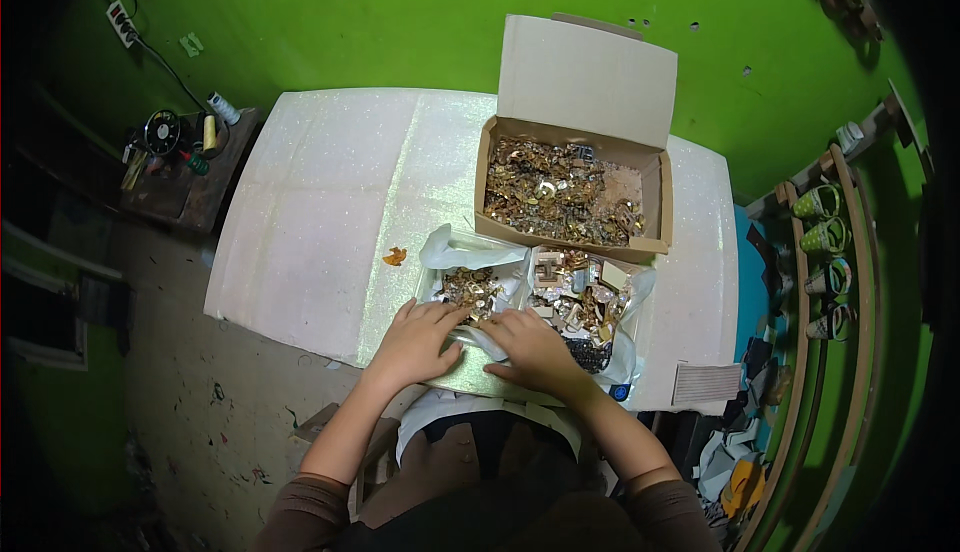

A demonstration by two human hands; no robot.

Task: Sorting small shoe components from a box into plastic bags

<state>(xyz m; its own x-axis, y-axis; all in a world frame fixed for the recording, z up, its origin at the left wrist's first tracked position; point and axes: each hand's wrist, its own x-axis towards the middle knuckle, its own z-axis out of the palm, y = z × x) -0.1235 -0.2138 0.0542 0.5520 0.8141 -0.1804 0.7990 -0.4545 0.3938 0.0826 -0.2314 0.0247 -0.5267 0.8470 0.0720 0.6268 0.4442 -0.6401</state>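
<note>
My left hand (pixel 420 340) and my right hand (pixel 530 350) rest side by side at the near edge of a white glittery table (pixel 320 202). Both press on a clear plastic bag (pixel 470 252) that holds small gold metal pieces (pixel 470 290); the fingers are bent and touch the bag and pieces. Just right of it lies a second open bag with mixed gold and white pieces (pixel 580 297). Behind them stands an open cardboard box (pixel 655 187) full of gold metal parts (pixel 550 192), its lid raised.
A small orange scrap (pixel 395 256) lies on the table left of the bags. A side stand with spools and tools (pixel 185 147) is at the far left. Curved wooden racks with green-patterned items (pixel 825 252) stand to the right. A grey ribbed pad (pixel 705 384) lies near the right corner.
</note>
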